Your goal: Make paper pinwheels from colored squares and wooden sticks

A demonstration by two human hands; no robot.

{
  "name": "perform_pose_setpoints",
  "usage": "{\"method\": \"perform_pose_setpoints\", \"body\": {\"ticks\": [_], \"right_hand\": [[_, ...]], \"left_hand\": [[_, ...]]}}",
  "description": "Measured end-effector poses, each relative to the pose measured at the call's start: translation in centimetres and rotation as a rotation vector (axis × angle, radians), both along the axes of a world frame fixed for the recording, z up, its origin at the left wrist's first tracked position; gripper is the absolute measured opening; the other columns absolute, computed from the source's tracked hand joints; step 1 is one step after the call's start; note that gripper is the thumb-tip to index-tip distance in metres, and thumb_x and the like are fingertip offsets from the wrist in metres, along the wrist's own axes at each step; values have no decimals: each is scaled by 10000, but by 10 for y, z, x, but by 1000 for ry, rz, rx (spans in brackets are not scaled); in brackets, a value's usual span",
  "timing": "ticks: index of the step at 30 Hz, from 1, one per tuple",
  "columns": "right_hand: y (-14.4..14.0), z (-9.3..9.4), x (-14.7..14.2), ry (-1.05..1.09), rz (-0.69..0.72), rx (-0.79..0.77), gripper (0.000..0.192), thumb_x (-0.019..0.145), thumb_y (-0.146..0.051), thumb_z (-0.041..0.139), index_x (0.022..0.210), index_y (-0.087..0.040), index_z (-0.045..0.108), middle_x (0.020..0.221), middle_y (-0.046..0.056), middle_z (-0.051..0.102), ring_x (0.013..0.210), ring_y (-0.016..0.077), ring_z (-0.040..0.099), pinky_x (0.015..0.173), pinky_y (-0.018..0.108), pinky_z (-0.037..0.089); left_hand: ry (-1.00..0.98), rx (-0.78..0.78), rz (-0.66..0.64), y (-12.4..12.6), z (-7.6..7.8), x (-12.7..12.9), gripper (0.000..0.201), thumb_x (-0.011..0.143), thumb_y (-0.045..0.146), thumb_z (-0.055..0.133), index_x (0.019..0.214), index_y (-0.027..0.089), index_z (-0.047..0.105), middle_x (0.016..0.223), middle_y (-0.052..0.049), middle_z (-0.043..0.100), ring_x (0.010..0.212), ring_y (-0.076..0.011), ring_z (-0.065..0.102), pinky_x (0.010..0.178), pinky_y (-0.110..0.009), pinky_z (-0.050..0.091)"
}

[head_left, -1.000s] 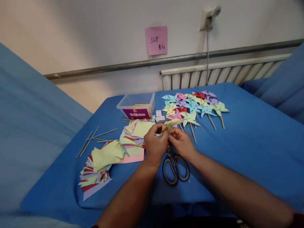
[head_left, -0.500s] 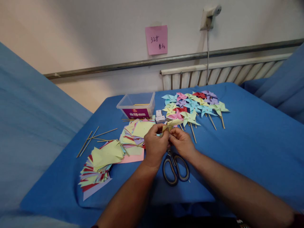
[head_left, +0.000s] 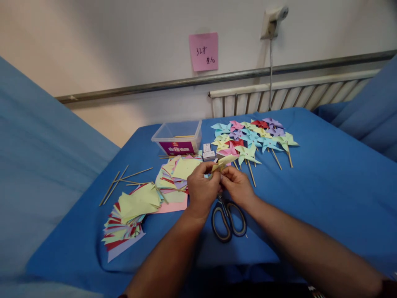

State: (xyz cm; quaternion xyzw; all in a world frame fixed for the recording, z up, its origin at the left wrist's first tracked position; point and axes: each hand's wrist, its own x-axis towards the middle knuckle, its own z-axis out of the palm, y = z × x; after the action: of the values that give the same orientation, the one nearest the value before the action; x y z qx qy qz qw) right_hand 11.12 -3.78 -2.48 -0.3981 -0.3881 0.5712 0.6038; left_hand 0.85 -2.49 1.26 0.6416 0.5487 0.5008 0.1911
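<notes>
My left hand [head_left: 202, 188] and my right hand [head_left: 238, 185] meet above the blue table [head_left: 325, 186], both pinching a pale yellow folded paper piece [head_left: 222, 162]. The fingertips of both hands cover most of the fold. Black-handled scissors [head_left: 228, 218] lie flat on the table just below my hands, partly hidden by my right wrist. Directly behind my hands lies a group of finished paper pinwheels [head_left: 252, 138] on wooden sticks.
Two piles of coloured paper squares [head_left: 133, 213] [head_left: 176, 174] lie to the left. Loose wooden sticks [head_left: 124, 180] lie further left. A clear plastic box [head_left: 178, 136] and two small white boxes [head_left: 208, 152] sit at the back. A radiator [head_left: 291, 97] and a pink note [head_left: 204, 51] are on the wall.
Both hands stay together on the yellow paper piece; only the fingers shift slightly. Nothing else on the table has moved.
</notes>
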Motion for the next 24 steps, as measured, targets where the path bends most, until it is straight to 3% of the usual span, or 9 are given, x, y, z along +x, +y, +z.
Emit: {"method": "perform_pose_setpoints", "body": {"ticks": [8, 24], "right_hand": [[-1, -1, 3, -115, -11, 29, 211, 760, -391, 672, 726, -230, 539, 572, -54, 603, 482, 124, 555, 472, 244, 453], [6, 2, 6, -120, -18, -6, 244, 742, -410, 690, 683, -221, 546, 521, -49, 593, 442, 123, 542, 446, 241, 431]], "left_hand": [[46, 2, -19, -1, -3, 0, 134, 736, 170, 626, 831, 224, 704, 775, 16, 705, 729, -151, 648, 755, -271, 500], [-139, -63, -145, 3, -1, 0, 192, 776, 257, 662, 954, 185, 673, 857, -21, 722, 780, -160, 664, 747, -267, 506]]}}
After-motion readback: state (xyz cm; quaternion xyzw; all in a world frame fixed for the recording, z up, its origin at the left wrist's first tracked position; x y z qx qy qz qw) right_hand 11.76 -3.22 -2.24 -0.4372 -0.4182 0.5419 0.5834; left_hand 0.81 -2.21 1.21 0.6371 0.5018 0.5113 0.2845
